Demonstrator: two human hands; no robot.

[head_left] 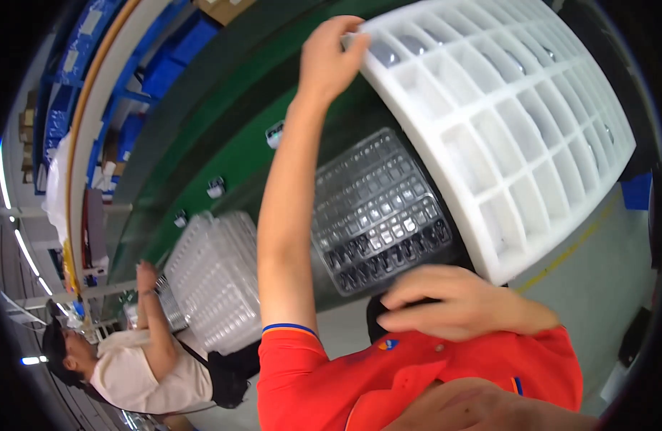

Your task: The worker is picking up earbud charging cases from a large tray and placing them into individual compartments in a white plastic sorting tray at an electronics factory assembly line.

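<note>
My left hand (pixel 331 61) reaches far forward, its thumb and fingers closed on the near-left corner of a large white divided tray (pixel 446 136). Some of the tray's compartments hold dark, shiny curved parts (pixel 383 54); several others show bare white bottoms. Close to my chest, my right hand (pixel 453 302) is slightly blurred, with thumb and fingers apart and nothing visible between them. Just beyond it lies a clear plastic blister tray (pixel 381 208), with small dark parts in its nearer rows and clear pockets farther off.
A stack of clear blister trays (pixel 216 280) stands left of my arm. Small dark-and-white parts (pixel 216 187) are spaced along the green conveyor belt (pixel 238 161). Farther left, a person (pixel 159 366) in a light shirt and dark cap works there. Shelves with blue bins (pixel 80 50) line the far side.
</note>
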